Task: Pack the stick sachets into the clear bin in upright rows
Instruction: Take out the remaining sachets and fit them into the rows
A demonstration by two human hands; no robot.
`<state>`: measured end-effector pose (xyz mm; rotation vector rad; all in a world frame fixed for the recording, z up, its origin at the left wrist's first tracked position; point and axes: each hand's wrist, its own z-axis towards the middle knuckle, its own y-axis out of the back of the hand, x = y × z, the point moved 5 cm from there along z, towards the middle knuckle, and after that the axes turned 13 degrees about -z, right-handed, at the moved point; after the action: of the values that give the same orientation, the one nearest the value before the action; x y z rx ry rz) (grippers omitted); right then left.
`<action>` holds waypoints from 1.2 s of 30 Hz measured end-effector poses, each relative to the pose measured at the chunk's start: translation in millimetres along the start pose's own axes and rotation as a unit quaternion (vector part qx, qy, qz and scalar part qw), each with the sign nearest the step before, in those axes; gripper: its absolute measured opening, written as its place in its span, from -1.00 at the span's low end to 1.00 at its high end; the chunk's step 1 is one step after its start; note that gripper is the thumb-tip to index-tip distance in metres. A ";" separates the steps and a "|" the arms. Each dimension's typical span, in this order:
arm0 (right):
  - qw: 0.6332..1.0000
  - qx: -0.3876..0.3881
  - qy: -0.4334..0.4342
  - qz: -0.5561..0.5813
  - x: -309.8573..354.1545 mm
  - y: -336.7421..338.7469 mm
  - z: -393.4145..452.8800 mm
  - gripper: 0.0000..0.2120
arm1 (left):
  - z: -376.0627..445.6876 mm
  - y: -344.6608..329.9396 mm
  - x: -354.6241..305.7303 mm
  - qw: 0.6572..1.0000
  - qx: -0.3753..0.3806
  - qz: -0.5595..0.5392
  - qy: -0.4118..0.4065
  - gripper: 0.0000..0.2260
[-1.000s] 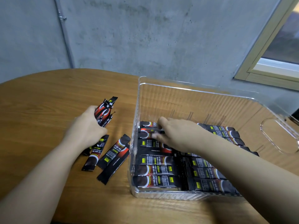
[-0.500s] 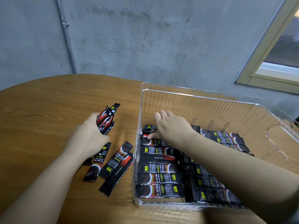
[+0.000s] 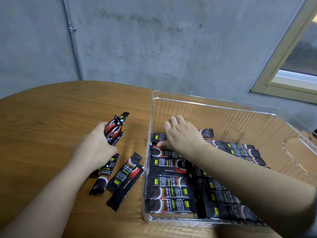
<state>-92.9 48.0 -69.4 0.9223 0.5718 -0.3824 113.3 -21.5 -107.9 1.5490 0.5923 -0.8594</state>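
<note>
From the head camera, the left hand (image 3: pixel 92 150) gripped a bundle of stick sachets (image 3: pixel 115 128) above the wooden bench (image 3: pixel 51 117), ends pointing up and away. Three loose sachets (image 3: pixel 123 174) lay flat on the bench just beside the clear bin (image 3: pixel 214 104). The right hand (image 3: pixel 184 134) reached inside the bin, fingers curled down onto the farthest left-row sachet (image 3: pixel 157 136). Packed sachets (image 3: pixel 169 193) lay in two rows.
</note>
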 end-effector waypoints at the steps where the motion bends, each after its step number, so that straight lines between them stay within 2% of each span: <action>1: 1.000 -0.009 -0.001 -0.001 0.7 -0.7 -0.4 -0.41 | 0.1 0.1 0.1 1.000 0.000 0.001 0.000 -0.42; 9: 0.997 -0.073 0.005 -0.014 1.9 -3.5 0.2 -0.47 | 0.7 -0.2 1.0 1.000 0.002 -0.002 0.004 -0.42; 17: 0.996 -0.068 -0.003 -0.053 1.7 -2.8 0.3 -0.43 | -0.4 1.0 -1.1 1.000 -0.003 -0.002 -0.004 -0.40; 19: 0.996 -0.060 0.010 -0.058 1.9 0.7 0.5 -0.49 | -0.6 0.8 -1.9 1.000 0.001 -0.001 -0.003 -0.40; 23: 0.995 -0.089 0.050 0.002 -5.4 17.7 3.6 -0.79 | -1.0 1.1 -1.0 1.000 0.003 -0.005 0.002 -0.40; 25: 0.992 -0.094 0.065 0.053 -13.8 32.7 7.2 -0.79 | -1.5 1.4 -0.4 1.000 0.003 -0.002 0.003 -0.40; 28: 0.981 -0.061 0.051 0.175 -28.2 52.3 8.6 -0.88 | -1.9 1.7 -0.6 1.000 0.002 -0.002 0.002 -0.41; 31: 0.959 0.037 0.003 0.283 -35.2 58.0 2.4 -0.94 | -1.7 1.3 -1.0 1.000 0.003 -0.002 0.000 -0.39; 33: 0.950 0.103 -0.011 0.294 -32.2 52.3 -4.3 -0.90 | -2.1 1.2 -1.5 1.000 0.006 -0.004 0.000 -0.39; 36: 0.954 0.114 -0.001 0.279 -21.9 52.5 -9.0 -0.84 | -2.0 0.8 -1.5 1.000 0.006 -0.006 0.000 -0.38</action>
<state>-84.5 86.1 -26.9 1.2584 0.2463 0.0643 113.4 -19.5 -106.3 1.5583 0.5967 -0.8737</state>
